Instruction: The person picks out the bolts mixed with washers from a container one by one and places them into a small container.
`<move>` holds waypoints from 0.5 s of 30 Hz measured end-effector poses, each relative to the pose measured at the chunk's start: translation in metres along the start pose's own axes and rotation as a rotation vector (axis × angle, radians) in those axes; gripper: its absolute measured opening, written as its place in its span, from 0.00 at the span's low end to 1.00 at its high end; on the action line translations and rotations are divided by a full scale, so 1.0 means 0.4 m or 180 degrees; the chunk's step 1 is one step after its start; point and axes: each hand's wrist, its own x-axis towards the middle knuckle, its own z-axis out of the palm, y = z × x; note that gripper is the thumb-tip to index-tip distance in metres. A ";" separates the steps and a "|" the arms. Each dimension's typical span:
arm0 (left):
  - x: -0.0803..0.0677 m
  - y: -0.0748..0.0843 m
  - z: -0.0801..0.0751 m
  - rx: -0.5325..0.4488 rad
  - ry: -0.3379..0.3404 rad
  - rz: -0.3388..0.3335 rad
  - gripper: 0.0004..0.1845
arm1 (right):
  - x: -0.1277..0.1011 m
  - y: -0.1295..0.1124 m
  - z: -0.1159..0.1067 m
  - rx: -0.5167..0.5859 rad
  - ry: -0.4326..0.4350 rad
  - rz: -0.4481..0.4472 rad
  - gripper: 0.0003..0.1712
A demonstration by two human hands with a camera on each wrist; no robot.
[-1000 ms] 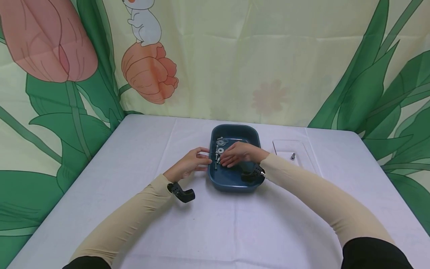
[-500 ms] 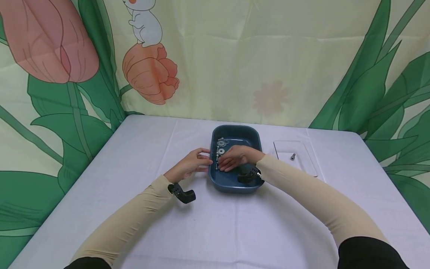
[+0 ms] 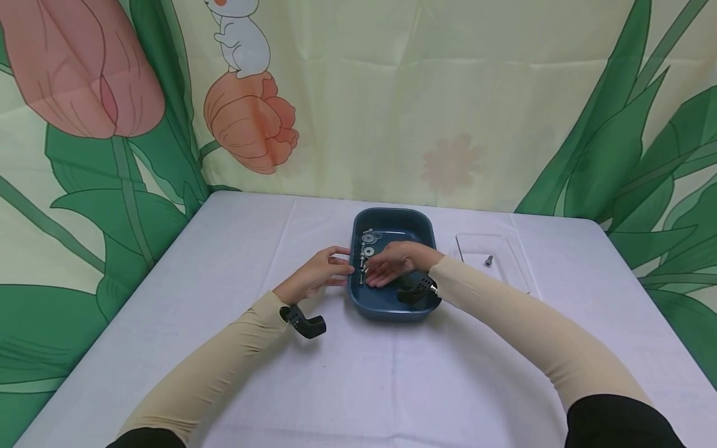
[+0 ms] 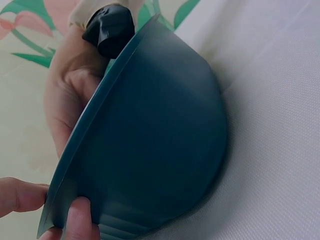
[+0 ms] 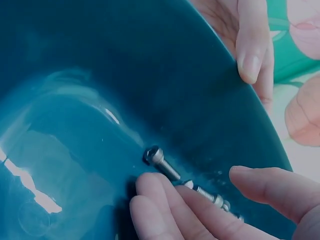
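Note:
A deep blue rectangular tray [image 3: 394, 310] stands on the table in the head view. My left hand [image 3: 319, 272] touches its left side from outside, with the thumb [image 5: 250, 62] at the rim in the right wrist view. Inside the tray is my right hand [image 3: 396, 262], its thumb apart from the other fingers. Right by those fingertips lies a socket-head bolt [image 5: 162, 162], and a second bolt [image 5: 209, 196] lies between thumb and fingers, partly hidden. Washers [image 3: 368, 251] and more small metal hardware run along the tray's left wall.
To the tray's right lies a shallow clear plastic tray [image 3: 512, 267] with one bolt [image 3: 488, 261] in it. A white cloth [image 3: 358, 386] covers the table. Behind the table hangs a flower-printed curtain [image 3: 364, 112].
My right hand has shifted slightly left and nearer to me inside the tray, and its fingers have parted a little more. The left hand has stayed at the tray's side.

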 end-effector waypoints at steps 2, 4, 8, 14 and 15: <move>0.000 0.000 -0.001 -0.0006 0.0022 -0.0020 0.28 | 0.000 0.000 -0.001 0.0011 -0.0030 0.0024 0.23; 0.001 -0.001 -0.002 0.0010 0.0025 -0.0021 0.28 | 0.002 0.000 0.000 0.0018 -0.0066 0.0053 0.23; 0.002 -0.003 -0.003 0.0015 0.0020 -0.0031 0.28 | 0.012 0.002 0.003 0.0038 -0.0158 0.0076 0.22; 0.004 -0.004 -0.002 -0.0006 0.0007 -0.0020 0.27 | 0.028 0.004 0.015 0.0180 -0.0150 0.0061 0.17; 0.004 -0.004 -0.003 -0.0002 0.0005 -0.0016 0.27 | 0.030 0.003 0.018 0.0201 -0.0144 0.0052 0.16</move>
